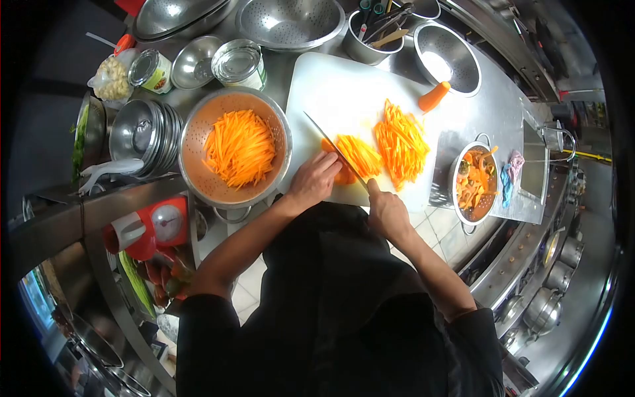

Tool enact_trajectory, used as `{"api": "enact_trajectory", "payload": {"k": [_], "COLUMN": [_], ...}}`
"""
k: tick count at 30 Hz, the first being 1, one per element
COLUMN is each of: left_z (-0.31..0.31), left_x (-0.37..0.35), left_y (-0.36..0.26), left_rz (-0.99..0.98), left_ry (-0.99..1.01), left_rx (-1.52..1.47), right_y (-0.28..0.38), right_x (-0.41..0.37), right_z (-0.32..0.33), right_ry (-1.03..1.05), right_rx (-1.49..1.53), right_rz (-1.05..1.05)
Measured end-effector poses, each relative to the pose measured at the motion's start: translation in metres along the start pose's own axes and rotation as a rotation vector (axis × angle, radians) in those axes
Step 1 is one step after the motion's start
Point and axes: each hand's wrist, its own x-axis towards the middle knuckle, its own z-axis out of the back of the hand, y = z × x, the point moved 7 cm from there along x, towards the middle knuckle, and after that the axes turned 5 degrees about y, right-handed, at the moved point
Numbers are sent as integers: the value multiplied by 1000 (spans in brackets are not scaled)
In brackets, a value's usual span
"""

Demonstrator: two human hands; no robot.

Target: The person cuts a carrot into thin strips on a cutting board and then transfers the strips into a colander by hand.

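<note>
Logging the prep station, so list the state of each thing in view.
Left hand: pressing carrot slices down.
Right hand: gripping knife, blade across slices.
Carrot sticks: cut, piled on cutting board.
Colander: filled with cut carrot.
Carrot stub: uncut.
Pot: holds vegetable scraps.

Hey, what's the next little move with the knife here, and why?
Probably bring the knife in the right hand down through the carrot slices under the left hand: the blade rests against them, and cut strips lie just beyond.
</note>
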Motion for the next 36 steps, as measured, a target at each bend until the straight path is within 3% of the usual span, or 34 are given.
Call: {"api": "enact_trajectory", "payload": {"k": [4,7,10,17,19,22,33,36], "left_z": [-2,-1,0,-2,4,1,4,2], "left_x": [0,0,0,-1,1,1,-3,-4], "left_y": [3,6,5,9,5,5,4,8], "left_rz": [30,36,35,88,56,29,41,64], "left_ry": [66,8,13,48,-13,-54,-101,-52], "left_rx": [-5,-26,-16,-8,-52,4,-28,-27], "right_y": [0,-10,1,-4,-1,9,0,5], "right_x": [-7,-1,18,8,24,6,1,12], "right_z": [-1,-12,-7,-9,-11,9,-11,-11], "right_ry": [45,94,-59,72,1,40,112,-9], "right_rx": [-46,-10,37,-7,56,16,11,-5], "right_rz": [-23,-91,63,-48,44,25,-37,52]}}
